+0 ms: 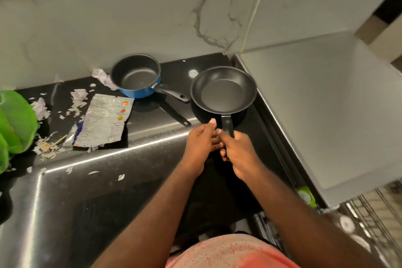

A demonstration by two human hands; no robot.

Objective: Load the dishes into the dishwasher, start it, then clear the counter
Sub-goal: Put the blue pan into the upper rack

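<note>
A black frying pan [223, 90] hangs just above the dark counter [152, 150] near its right end. My right hand [239, 152] grips the pan's black handle. My left hand [201, 141] sits right beside it, fingers loosely bent and touching the right hand; whether it grips the handle is hidden. A blue saucepan [136, 76] with a black inside stands against the wall, its handle pointing right. At the lower right, the dishwasher rack [369, 224] of grey wire shows, with white dishes in it.
An empty silver packet [104, 120] lies flat on the counter, with torn paper scraps and peelings [46, 148] around it. A green bag [15, 124] fills the left edge. A grey panel [326, 104] rises to the right of the counter. A marble wall stands behind.
</note>
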